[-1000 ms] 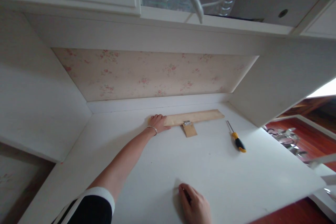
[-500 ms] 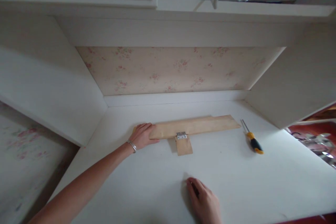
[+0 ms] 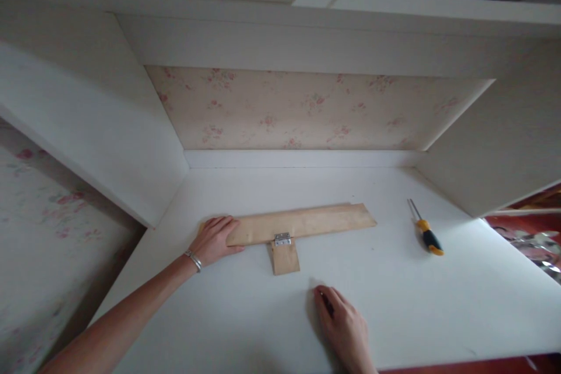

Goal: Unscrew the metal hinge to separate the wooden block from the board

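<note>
A long, flat wooden board [image 3: 302, 224] lies on the white surface. A metal hinge [image 3: 283, 239] sits at its near edge and joins it to a small square piece of wood [image 3: 286, 258]. My left hand [image 3: 215, 239] is wrapped round the board's left end, with a bracelet at the wrist. Nearer to me, my right hand [image 3: 344, 324] rests on the surface with its fingers closed. Something small and dark shows inside the fingers, too hidden to name. To the right lies a screwdriver [image 3: 428, 238] with a yellow and black handle.
White side panels [image 3: 144, 146] flank the white work surface [image 3: 460, 304]. At the back is floral wallpaper [image 3: 280, 111]. Overhead, an open cupboard shelf [image 3: 421, 3] holds clear plastic items. Shiny metal items [image 3: 534, 242] show beyond the right edge.
The board, with its hinge and small wooden piece, has shifted left and closer to me along with my left hand. My right hand stays closed in nearly the same place.
</note>
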Demonstrator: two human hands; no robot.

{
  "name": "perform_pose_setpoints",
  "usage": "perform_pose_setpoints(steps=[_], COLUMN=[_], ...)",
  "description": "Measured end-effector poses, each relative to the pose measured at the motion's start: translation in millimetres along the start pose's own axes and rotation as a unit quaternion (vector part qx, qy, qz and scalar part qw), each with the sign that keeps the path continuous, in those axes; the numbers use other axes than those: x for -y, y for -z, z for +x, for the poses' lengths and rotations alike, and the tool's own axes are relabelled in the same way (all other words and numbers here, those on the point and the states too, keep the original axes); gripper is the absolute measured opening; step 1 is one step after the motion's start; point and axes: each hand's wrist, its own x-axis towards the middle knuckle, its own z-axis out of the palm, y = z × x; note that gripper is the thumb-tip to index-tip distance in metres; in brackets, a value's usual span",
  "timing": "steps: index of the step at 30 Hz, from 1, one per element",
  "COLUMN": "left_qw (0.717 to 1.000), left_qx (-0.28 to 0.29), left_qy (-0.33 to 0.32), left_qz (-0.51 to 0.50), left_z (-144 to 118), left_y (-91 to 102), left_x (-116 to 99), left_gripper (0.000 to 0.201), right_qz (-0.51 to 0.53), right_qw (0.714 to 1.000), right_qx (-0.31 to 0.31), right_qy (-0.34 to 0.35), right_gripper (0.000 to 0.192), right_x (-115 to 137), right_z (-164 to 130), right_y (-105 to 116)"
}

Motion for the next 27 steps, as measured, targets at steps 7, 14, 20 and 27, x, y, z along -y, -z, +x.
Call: perform_pose_setpoints(steps=[7, 14, 20, 27], left_qw=[1.0, 0.999, 0.998, 0.999], left_qx=[0.01, 0.038, 0.058, -0.019], left_qy=[0.001, 0.021, 0.014, 0.031], left_qz=[-0.007, -0.006, -0.001, 0.009], left_z=[-5.7, -5.7, -0.9, -13.4], left_y=[-0.6, 1.5, 4.0, 5.4], left_x=[6.8, 4.6, 12.2, -16.8], left_gripper=[0.062, 0.063, 0.063, 0.038], right_qz=[0.0, 0.009, 0.127, 0.089], right_qw=[1.0, 1.0, 0.99, 0.98], right_qx=[-0.019, -0.019, 0.05, -0.122], right_qy=[0.012, 0.017, 0.017, -0.131], right_gripper=[0.031, 0.033, 0.035, 0.041], right_x=[5.1, 5.6, -0.1, -81.0], right_z=[-2.1, -3.2, 2.3, 77.9], right_y=[0.6, -1.2, 11.3, 91.6])
